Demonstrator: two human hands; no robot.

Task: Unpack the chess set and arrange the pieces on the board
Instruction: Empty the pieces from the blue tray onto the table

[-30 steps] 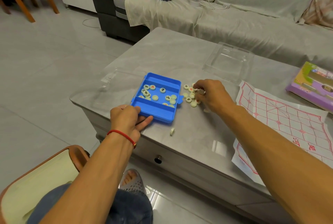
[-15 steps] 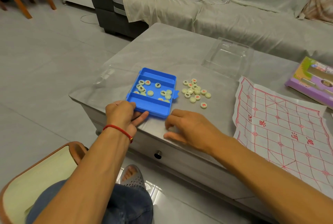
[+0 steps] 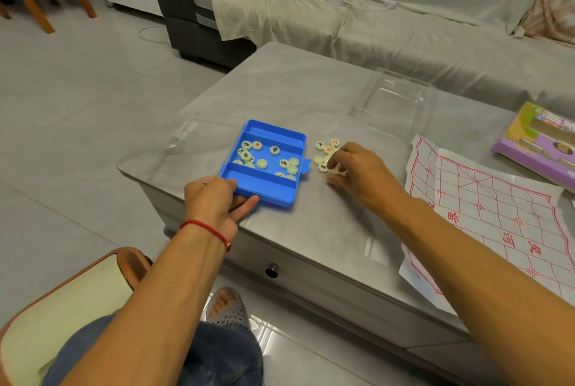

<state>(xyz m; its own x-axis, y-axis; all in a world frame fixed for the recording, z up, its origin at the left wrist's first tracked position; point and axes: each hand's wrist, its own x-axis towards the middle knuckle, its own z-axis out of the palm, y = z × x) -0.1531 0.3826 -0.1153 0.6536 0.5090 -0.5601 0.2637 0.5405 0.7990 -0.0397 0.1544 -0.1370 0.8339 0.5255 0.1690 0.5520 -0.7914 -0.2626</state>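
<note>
A blue tray [image 3: 264, 191] lies near the table's front left corner, and several pale round chess pieces [image 3: 273, 151] with red or black characters sit in its middle compartment. My left hand [image 3: 211, 196] grips the tray's near left corner. Just right of the tray is a small pile of loose pieces [image 3: 320, 146] on the table top. My right hand [image 3: 361, 171] rests at that pile, thumb and forefinger pinched on one pale piece [image 3: 331, 171]. The paper board [image 3: 497, 217], white with red lines, lies wrinkled at the right and overhangs the front edge.
A clear plastic lid [image 3: 392, 102] sits behind the pile, and another clear plastic piece [image 3: 186, 143] lies left of the tray. A purple box [image 3: 541, 143] is at the far right. The sofa [image 3: 404, 28] stands beyond the grey table [image 3: 311, 230].
My right hand went from the pile to a stray piece near the table's front edge and has come back to the pile. My left hand has stayed on the tray.
</note>
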